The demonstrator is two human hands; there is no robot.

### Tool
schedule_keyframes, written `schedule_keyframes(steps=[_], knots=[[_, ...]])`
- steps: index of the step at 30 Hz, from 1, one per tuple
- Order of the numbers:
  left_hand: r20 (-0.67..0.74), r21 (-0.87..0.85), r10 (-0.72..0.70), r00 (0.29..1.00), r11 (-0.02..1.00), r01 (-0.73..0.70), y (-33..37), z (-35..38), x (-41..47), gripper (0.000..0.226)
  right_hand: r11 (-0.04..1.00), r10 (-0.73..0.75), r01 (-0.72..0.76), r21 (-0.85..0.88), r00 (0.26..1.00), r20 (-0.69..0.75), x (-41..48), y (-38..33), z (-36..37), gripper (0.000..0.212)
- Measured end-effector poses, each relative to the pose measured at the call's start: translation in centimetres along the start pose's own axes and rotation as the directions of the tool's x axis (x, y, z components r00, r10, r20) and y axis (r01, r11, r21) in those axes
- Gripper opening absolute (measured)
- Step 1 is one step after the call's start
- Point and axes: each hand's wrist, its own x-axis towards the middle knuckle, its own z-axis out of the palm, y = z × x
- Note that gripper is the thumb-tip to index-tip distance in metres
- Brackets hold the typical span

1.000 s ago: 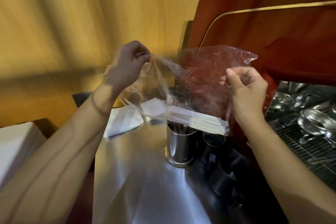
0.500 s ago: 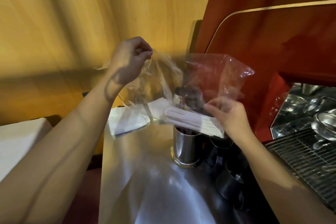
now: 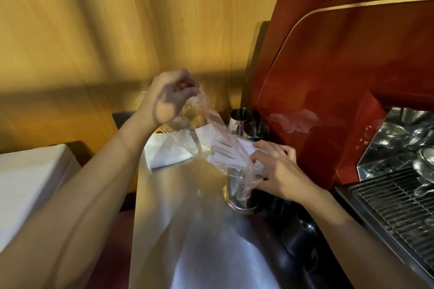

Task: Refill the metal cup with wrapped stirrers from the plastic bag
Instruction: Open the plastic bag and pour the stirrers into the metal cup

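Right hand (image 3: 279,169) low, gripping stirrers (image 3: 225,153)

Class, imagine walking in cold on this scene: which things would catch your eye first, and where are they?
The clear plastic bag stretched between the two hands at centre, left hand pinching its top, right hand gripping the wrapped stirrers above the metal cup. Behind, at right, looms the glossy red espresso machine.

At frame centre, the left hand (image 3: 169,98) pinches a clear bag (image 3: 212,122) held up. The right hand (image 3: 274,169) grips the stirrers (image 3: 225,153) through the bag, above a metal cup (image 3: 234,197) on the steel surface (image 3: 187,241). Red machine (image 3: 340,77) at right.
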Motion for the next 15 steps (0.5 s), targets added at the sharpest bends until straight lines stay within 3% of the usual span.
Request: schedule_keyframes(steps=[3,4,6,7,8,10,13,15], knots=[[-0.004,-0.032,-0.016,1.0,0.999,0.016,-0.1,-0.4,-0.1,0.008,0.959,0.047,-0.096,0.266,0.981,0.186,0.2,-0.4,-1.6,0.041],[-0.003,-0.039,-0.026,1.0,0.999,0.026,-0.3,-0.5,-0.1,0.008,0.892,0.082,-0.164,0.421,0.975,0.207,0.2,-0.6,-2.0,0.035],[-0.011,-0.041,-0.041,0.999,0.998,0.04,-0.4,-0.6,-0.2,0.008,0.655,0.236,-0.239,0.717,0.966,0.107,0.7,-0.6,-2.4,0.029],[-0.018,-0.043,-0.045,0.999,0.998,0.044,-0.5,-0.6,-0.2,0.008,0.584,0.357,-0.261,0.768,0.933,0.046,1.1,-0.3,-2.4,0.029],[-0.023,-0.043,-0.048,0.999,0.998,0.047,-0.5,-0.6,-0.3,0.008,0.565,0.464,-0.317,0.761,0.885,0.024,1.6,0.1,-2.3,0.03],[-0.023,-0.038,-0.05,0.998,0.998,0.049,-0.4,-0.6,-0.2,0.009,0.517,0.59,-0.488,0.703,0.798,0.12,2.3,1.0,-1.9,0.042],[-0.021,-0.01,-0.028,0.999,1.0,0.028,-0.3,-0.9,0.1,0.01,0.391,0.636,-0.62,0.681,0.716,0.287,2.7,2.3,-1.0,0.045],[-0.026,-0.014,-0.026,0.999,1.0,0.025,-0.1,-1.1,0.3,0.011,0.383,0.632,-0.628,0.678,0.713,0.303,2.6,2.4,-0.7,0.041]])
